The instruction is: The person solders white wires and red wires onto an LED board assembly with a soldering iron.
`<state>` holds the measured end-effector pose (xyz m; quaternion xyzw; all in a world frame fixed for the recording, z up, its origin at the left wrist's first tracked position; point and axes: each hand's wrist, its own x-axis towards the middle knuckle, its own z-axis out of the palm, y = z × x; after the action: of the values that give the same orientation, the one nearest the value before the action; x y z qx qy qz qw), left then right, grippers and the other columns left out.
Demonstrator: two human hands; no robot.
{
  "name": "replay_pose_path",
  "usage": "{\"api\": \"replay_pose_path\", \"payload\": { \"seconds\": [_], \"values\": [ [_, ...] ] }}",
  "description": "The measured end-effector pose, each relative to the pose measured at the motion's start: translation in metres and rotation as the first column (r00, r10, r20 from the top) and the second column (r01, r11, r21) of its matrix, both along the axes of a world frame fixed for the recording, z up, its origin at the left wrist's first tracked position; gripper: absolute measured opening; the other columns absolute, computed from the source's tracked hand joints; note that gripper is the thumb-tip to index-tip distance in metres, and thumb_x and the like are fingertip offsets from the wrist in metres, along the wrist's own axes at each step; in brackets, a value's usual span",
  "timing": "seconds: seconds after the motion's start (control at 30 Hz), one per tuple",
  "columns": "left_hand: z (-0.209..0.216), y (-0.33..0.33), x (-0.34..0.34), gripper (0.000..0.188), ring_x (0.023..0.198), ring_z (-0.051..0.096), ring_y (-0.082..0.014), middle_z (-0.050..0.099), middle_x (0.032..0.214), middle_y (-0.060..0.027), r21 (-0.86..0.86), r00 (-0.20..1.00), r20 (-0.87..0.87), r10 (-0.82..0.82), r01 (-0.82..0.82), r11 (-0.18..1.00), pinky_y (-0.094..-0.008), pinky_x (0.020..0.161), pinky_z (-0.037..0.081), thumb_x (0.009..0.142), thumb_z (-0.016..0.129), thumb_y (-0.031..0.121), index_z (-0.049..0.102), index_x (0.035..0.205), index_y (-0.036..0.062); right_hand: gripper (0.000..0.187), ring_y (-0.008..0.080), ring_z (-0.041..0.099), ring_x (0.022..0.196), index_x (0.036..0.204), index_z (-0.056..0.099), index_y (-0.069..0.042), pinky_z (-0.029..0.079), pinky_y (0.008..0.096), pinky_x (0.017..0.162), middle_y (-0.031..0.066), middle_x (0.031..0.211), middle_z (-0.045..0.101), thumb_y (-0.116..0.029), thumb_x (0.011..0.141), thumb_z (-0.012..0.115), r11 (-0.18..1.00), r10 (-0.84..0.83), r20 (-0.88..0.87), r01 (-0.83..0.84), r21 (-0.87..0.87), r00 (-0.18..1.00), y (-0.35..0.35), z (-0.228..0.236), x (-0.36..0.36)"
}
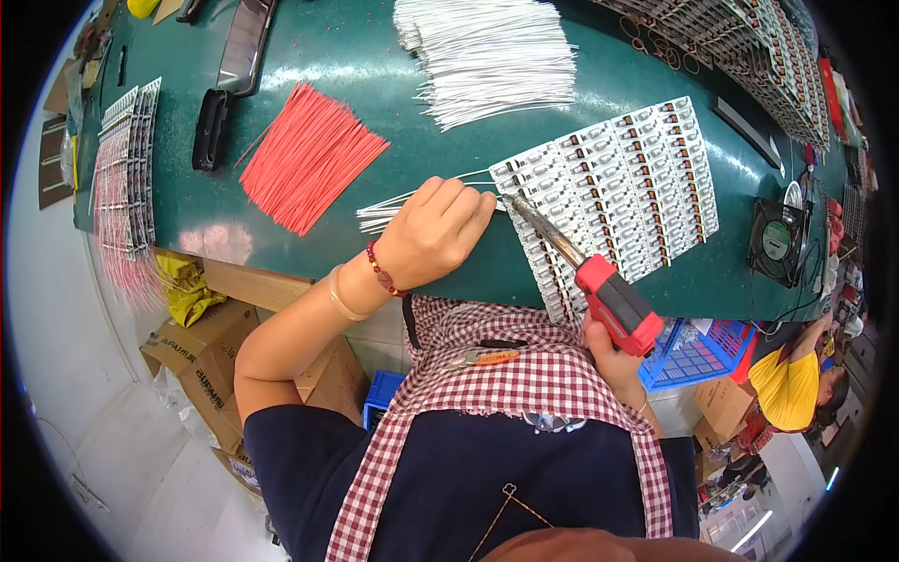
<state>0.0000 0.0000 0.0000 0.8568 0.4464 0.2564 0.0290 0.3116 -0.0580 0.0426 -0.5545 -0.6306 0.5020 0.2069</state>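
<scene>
1. Soldering iron [613, 298], red and black at the handle, is gripped by the right hand [615, 367] beside the near edge of the bench [395, 108].
2. The left hand [436, 231], farther in from that edge, is curled closed around several white wires [377, 218], pinching near the iron's tip.
3. The circuit-board panel [613, 178] lies tilted, reaching from the near edge toward the right end. The tip is at its left side; whether it touches is too small to tell.
4. The step in hand looks like soldering a wire onto a board along that side. The next move seems to call for holding the wire end steady on its pad until the joint sets, then lifting the iron clear.
5. The red wire bundle [312, 159] lies toward the left end.
6. The white wire bundle [492, 61] lies toward the far edge, with stacked circuit boards [749, 47] at the far right corner.
</scene>
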Motion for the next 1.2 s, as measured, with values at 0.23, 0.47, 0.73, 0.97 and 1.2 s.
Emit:
{"api": "replay_pose_path", "payload": {
  "seconds": [0.23, 0.47, 0.73, 0.97, 1.2],
  "values": [
    [-0.001, 0.000, 0.004, 0.031, 0.071, 0.052, -0.0209, 0.052, 0.084, -0.0089, 0.003, 1.000, 0.014, -0.007, 0.007, 1.000, -0.0323, 0.063, 0.044, 0.071, 0.065, 0.001, 0.067, 0.102, -0.0067, 0.016, 0.0227, 0.066, 0.071, 0.094, 0.069, -0.002, 0.051, 0.0316, 0.063, 0.0106, 0.084, 0.066, -0.007, 0.079, 0.074, 0.996, -0.069, 0.060, 0.072, -0.051, 0.996, -0.005, 0.003, 0.007],
    [-0.002, 0.001, 0.004, 0.031, 0.071, 0.052, -0.0210, 0.052, 0.083, -0.0090, 0.016, 1.000, 0.016, 0.001, -0.001, 1.000, -0.0323, 0.063, 0.044, 0.071, 0.065, 0.000, 0.066, 0.102, -0.0073, 0.016, 0.0215, 0.066, 0.068, 0.093, 0.068, -0.001, 0.051, 0.0314, 0.061, 0.0095, 0.083, 0.066, -0.008, 0.080, 0.073, 0.997, -0.070, 0.033, 0.071, -0.043, 0.997, -0.006, 0.003, 0.006],
    [-0.001, 0.001, 0.003, 0.030, 0.070, 0.051, -0.0209, 0.050, 0.082, -0.0086, 0.012, 1.000, 0.003, 0.001, -0.001, 1.000, -0.0322, 0.062, 0.044, 0.072, 0.065, 0.000, 0.066, 0.101, -0.0074, 0.016, 0.0218, 0.066, 0.069, 0.095, 0.068, -0.001, 0.051, 0.0312, 0.061, 0.0100, 0.084, 0.066, -0.003, 0.079, 0.072, 1.000, -0.017, 0.072, 0.016, 0.022, 0.997, -0.002, 0.003, 0.000],
    [0.000, 0.000, 0.003, 0.029, 0.070, 0.052, -0.0202, 0.050, 0.081, -0.0079, 0.011, 1.000, -0.020, 0.004, -0.004, 1.000, -0.0315, 0.062, 0.043, 0.073, 0.066, 0.000, 0.066, 0.100, -0.0066, 0.018, 0.0237, 0.067, 0.076, 0.098, 0.069, -0.001, 0.052, 0.0336, 0.067, 0.0105, 0.087, 0.066, -0.013, 0.085, 0.073, 0.994, -0.113, -0.017, 0.113, -0.004, 0.993, -0.011, 0.001, 0.009],
    [0.002, 0.000, 0.001, 0.029, 0.071, 0.055, -0.0197, 0.055, 0.085, -0.0076, 0.036, 0.999, -0.046, 0.022, -0.020, 0.999, -0.0302, 0.064, 0.045, 0.073, 0.067, 0.002, 0.068, 0.100, -0.0043, 0.020, 0.0208, 0.066, 0.078, 0.098, 0.069, -0.002, 0.052, 0.0331, 0.069, 0.0090, 0.090, 0.067, -0.018, 0.087, 0.073, 0.990, -0.126, -0.062, 0.122, -0.074, 0.990, -0.014, 0.004, 0.011]
  ]
}}
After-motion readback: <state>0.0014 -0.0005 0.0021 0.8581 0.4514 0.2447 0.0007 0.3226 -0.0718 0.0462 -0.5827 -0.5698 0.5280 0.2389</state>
